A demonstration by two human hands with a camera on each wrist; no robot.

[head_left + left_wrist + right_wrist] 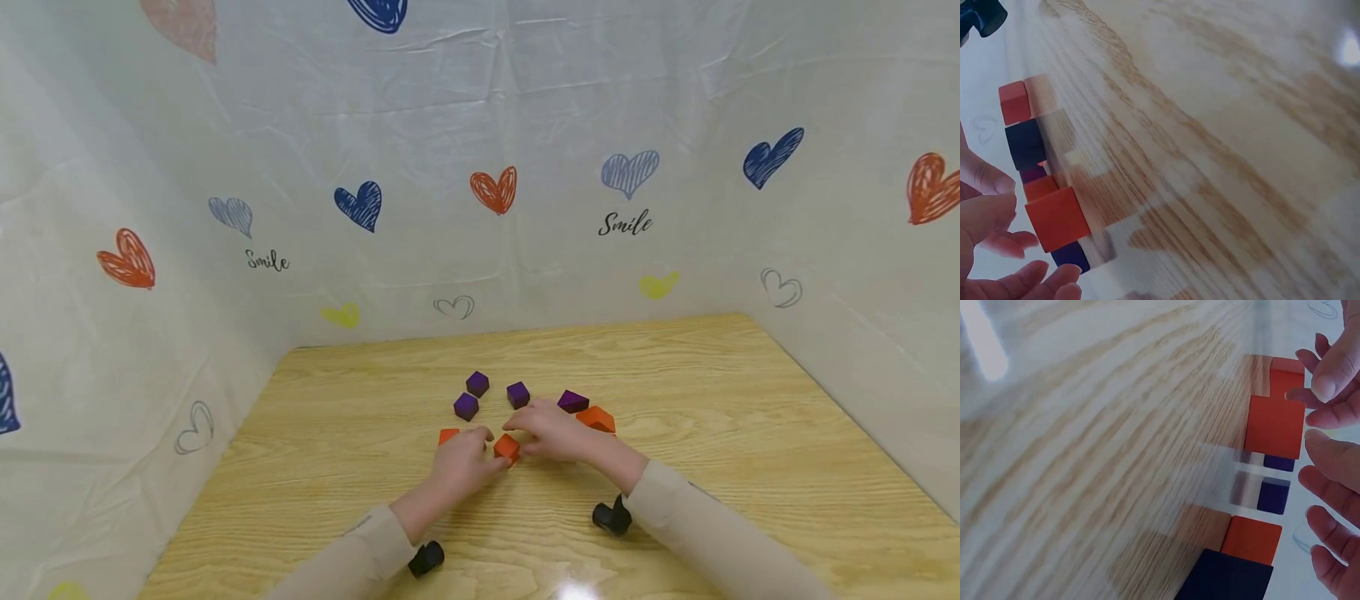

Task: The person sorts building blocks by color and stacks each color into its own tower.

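Note:
An orange cube (507, 448) sits on the wooden table between my two hands. My left hand (463, 460) is at its left, thumb and fingers spread loosely near it. From the other side, my right hand (557, 431) reaches in with its fingers apart. In the left wrist view the orange cube (1058, 220) shows one full face, with fingertips around it. The right wrist view has the orange cube (1274, 427) close to both thumbs; whether any fingertip touches it I cannot tell. Neither hand visibly grips anything.
Purple cubes (466, 407) stand behind the hands, beside a purple wedge (573, 402). One orange block (448, 436) is partly behind my left hand, another orange block (596, 418) beyond my right. A dark block (1225, 575) lies near the right wrist. Printed white sheeting (420, 258) surrounds the table (675, 367).

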